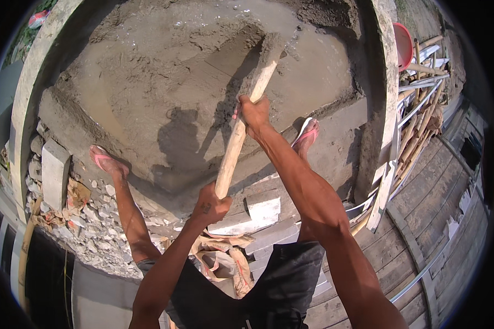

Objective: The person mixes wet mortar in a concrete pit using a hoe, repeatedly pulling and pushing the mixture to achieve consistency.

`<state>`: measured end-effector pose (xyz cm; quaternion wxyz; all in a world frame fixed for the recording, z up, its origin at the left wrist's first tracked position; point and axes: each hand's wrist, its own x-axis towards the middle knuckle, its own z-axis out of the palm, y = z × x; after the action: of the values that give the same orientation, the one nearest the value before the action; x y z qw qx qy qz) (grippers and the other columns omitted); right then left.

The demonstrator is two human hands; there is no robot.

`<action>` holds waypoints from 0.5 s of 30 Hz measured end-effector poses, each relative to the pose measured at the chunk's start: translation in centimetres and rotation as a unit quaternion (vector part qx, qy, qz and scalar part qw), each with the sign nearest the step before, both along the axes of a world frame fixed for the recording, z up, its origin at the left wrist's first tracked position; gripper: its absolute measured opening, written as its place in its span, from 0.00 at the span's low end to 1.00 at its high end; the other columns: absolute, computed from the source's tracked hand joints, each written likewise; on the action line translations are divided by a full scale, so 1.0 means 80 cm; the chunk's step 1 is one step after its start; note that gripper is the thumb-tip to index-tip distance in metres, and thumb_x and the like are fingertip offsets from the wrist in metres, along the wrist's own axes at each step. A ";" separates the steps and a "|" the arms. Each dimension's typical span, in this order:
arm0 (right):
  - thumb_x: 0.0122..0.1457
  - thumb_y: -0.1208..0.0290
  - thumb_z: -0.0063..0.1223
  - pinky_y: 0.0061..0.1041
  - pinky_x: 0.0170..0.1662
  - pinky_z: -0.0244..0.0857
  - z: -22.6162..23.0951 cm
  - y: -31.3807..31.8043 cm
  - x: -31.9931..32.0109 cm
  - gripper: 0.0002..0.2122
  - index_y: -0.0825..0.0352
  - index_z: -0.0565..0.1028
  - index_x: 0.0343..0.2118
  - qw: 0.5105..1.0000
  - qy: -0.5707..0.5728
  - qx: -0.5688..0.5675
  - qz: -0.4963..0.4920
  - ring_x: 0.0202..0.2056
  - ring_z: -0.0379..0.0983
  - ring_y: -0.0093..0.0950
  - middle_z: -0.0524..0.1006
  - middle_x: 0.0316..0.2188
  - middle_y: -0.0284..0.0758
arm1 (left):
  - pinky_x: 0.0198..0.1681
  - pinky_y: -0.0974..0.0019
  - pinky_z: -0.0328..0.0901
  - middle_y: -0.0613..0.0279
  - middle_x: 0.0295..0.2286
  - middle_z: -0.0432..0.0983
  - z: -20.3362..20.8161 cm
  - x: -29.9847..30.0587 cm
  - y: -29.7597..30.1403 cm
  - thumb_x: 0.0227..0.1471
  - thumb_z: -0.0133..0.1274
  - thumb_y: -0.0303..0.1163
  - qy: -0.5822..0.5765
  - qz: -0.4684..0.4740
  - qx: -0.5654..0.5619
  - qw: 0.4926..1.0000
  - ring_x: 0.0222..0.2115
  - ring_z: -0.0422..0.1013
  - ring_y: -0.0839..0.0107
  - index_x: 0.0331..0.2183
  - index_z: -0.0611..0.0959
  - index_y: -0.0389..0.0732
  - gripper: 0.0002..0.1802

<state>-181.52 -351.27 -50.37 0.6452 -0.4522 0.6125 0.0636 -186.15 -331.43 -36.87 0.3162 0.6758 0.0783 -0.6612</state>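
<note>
Both my hands are wrapped round the pale wooden handle of a hoe [233, 151], which slants up and away to the right. My left hand [213, 205] grips the near end of the handle. Farther up, my right hand [252, 114] is closed round its middle. The hoe's far end is caked with grey mud-like mix and rests at or in the wet mortar [164, 71]; its blade is mostly hidden. Watery pools lie on the mortar, and my shadow falls across it.
My feet in pink-strapped flip-flops stand at the mortar's near edge. Concrete posts [387, 98] flank it. Broken stones [101, 236], a pale block [55, 172] and torn paper sacks [222, 260] lie nearby. At right are a red basin [402, 46], bamboo poles [417, 137] and wooden planks [428, 208].
</note>
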 end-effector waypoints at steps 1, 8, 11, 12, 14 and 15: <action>0.56 0.81 0.51 0.29 0.16 0.66 0.007 -0.031 -0.003 0.12 0.71 0.62 0.40 0.999 -0.028 -0.029 0.006 0.17 0.67 0.28 0.69 0.22 0.38 | 0.30 0.58 0.68 0.43 0.24 0.76 -0.013 -0.019 -0.016 0.41 0.53 0.28 -0.034 0.018 -0.053 0.998 0.24 0.75 0.60 0.36 0.76 0.25 0.18; 0.56 0.80 0.51 0.31 0.17 0.67 -0.040 -0.261 -0.016 0.14 0.71 0.59 0.41 0.989 -0.006 -0.143 0.026 0.16 0.67 0.29 0.68 0.19 0.37 | 0.30 0.57 0.70 0.39 0.26 0.77 -0.095 -0.041 -0.211 0.42 0.55 0.32 -0.043 0.070 -0.119 0.990 0.26 0.78 0.55 0.38 0.76 0.24 0.22; 0.56 0.79 0.51 0.33 0.18 0.67 -0.082 -0.291 -0.067 0.10 0.76 0.64 0.37 0.991 0.090 -0.081 0.057 0.15 0.68 0.30 0.69 0.19 0.38 | 0.27 0.58 0.69 0.40 0.24 0.77 -0.085 -0.044 -0.237 0.42 0.55 0.33 -0.006 0.049 -0.111 0.993 0.23 0.77 0.56 0.37 0.77 0.25 0.22; 0.56 0.79 0.52 0.33 0.18 0.67 -0.088 -0.275 -0.084 0.09 0.77 0.66 0.35 0.988 0.120 -0.062 0.074 0.15 0.68 0.31 0.70 0.18 0.39 | 0.29 0.57 0.70 0.39 0.26 0.78 -0.076 -0.047 -0.224 0.42 0.55 0.34 0.044 0.043 -0.076 0.995 0.26 0.78 0.54 0.38 0.77 0.25 0.23; 0.56 0.79 0.51 0.36 0.18 0.68 -0.095 -0.209 -0.117 0.10 0.80 0.65 0.37 0.989 0.143 0.016 0.013 0.16 0.69 0.33 0.71 0.18 0.42 | 0.33 0.56 0.70 0.36 0.28 0.78 -0.060 -0.047 -0.179 0.43 0.55 0.35 0.060 -0.008 -0.021 0.998 0.30 0.79 0.51 0.39 0.77 0.24 0.24; 0.57 0.79 0.50 0.35 0.19 0.68 -0.093 -0.189 -0.140 0.10 0.80 0.65 0.37 0.990 0.129 0.039 -0.042 0.16 0.69 0.33 0.70 0.18 0.42 | 0.36 0.55 0.70 0.35 0.29 0.78 -0.052 -0.049 -0.150 0.44 0.55 0.35 0.034 -0.052 -0.015 0.998 0.33 0.79 0.49 0.39 0.77 0.24 0.25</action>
<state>-192.70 -366.36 -57.80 0.5804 -0.3887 0.7057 0.1182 -190.05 -343.44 -41.00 0.2890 0.6511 0.0437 -0.7005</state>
